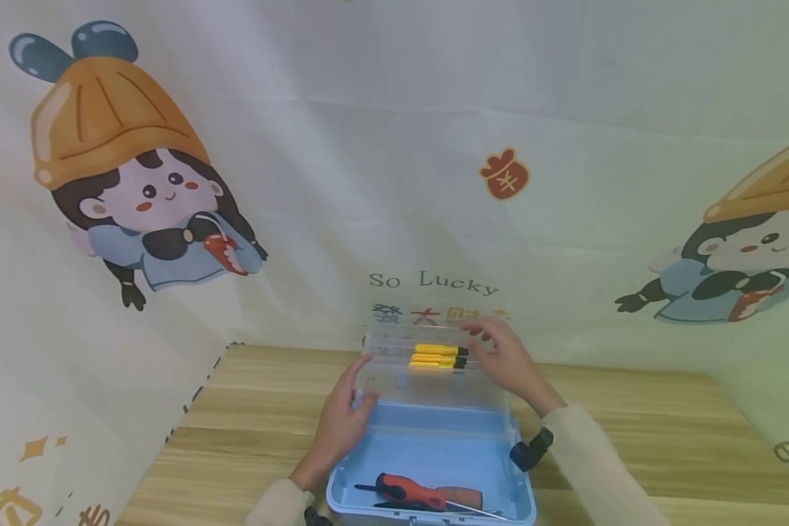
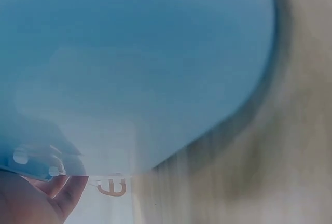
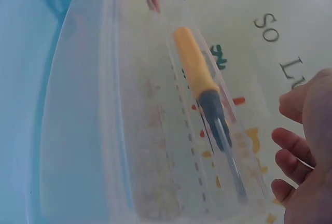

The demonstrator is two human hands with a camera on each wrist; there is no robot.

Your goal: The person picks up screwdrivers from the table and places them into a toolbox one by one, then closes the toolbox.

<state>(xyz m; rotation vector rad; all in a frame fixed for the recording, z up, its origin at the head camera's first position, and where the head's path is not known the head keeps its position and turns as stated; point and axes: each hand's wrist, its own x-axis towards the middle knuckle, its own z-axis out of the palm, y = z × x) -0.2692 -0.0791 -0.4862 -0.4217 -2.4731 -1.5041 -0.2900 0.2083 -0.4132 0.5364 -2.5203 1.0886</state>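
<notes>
A clear plastic tray (image 1: 434, 386) stands tilted up at the back of the blue toolbox (image 1: 434, 453). At its left end my left hand (image 1: 342, 418) grips the edge, thumb in front and fingers behind. A yellow-handled screwdriver (image 3: 194, 63) with a dark collar and metal shaft lies along a compartment of the tray. In the head view the yellow handle (image 1: 434, 350) appears in stacked rows through the clear plastic. My right hand (image 1: 502, 359) hovers by the tray's right end, fingers loosely bent, and holds nothing in the right wrist view.
Inside the toolbox, near its front wall, lie a red-and-black screwdriver (image 1: 408, 488), a brown-handled tool (image 1: 463, 498) and a thin metal shaft. The box stands on a wooden table (image 1: 250, 409). Behind the table hangs a printed cloth (image 1: 381, 183).
</notes>
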